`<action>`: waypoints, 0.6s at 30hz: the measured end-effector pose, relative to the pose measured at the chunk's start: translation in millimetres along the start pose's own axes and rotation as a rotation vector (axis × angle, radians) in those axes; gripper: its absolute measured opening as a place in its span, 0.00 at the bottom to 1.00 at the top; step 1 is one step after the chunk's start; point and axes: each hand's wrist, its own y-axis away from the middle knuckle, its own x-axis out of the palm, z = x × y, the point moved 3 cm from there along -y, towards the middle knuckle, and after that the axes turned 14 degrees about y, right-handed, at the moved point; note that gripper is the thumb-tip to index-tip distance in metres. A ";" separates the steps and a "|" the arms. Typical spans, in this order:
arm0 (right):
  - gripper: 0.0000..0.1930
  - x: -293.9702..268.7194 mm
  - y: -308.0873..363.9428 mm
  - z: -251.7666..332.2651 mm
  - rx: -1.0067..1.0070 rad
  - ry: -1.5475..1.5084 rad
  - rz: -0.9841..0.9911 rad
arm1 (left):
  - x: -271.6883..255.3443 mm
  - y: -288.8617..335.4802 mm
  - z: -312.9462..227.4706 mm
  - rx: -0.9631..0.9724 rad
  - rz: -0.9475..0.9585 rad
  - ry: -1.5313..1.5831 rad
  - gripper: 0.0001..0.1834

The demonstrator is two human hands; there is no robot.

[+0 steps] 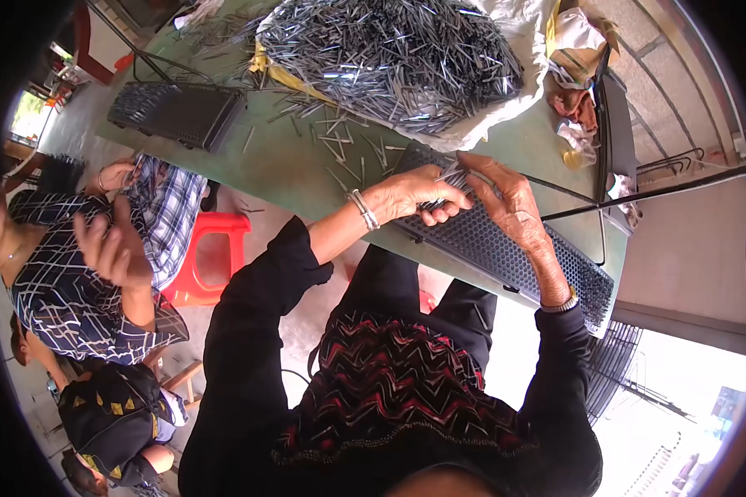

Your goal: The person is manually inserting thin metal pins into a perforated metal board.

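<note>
My left hand (427,196) is closed around a bunch of slim dark pins (453,176); my right hand (510,203) is half curled at its right side, fingertips at the pins, though I cannot tell whether they grip any. Directly below both hands lies the black board (506,246), patterned with round cells, its long axis running slantwise along the near edge of the tabletop (265,174) toward its right corner. My left hand lies nearer the board's left end; my right forearm crosses above its right half. Beyond the hands, toward the far edge: loose pins (337,147), then a heap (398,62) on a white sack (506,116). Near the left edge: a second board (182,114).
</note>
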 end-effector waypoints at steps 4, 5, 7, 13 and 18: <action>0.13 0.3 -1.1 -1.5 0.009 -0.032 -0.029 | 6.5 3.4 -0.9 -0.005 -0.024 -0.028 0.08; 0.12 0.8 -1.3 -1.9 0.018 -0.033 -0.038 | 7.0 4.4 0.0 -0.009 -0.027 -0.031 0.08; 0.10 3.2 -2.4 -4.4 0.023 -0.037 -0.047 | 7.7 6.0 3.4 -0.008 -0.033 -0.037 0.08; 0.07 12.5 -4.8 -10.6 0.070 -0.193 -0.073 | 8.0 10.1 14.0 0.014 -0.041 -0.038 0.12; 0.07 6.3 4.0 -29.9 0.364 -0.331 -0.105 | 16.0 13.0 23.2 0.044 -0.061 -0.014 0.17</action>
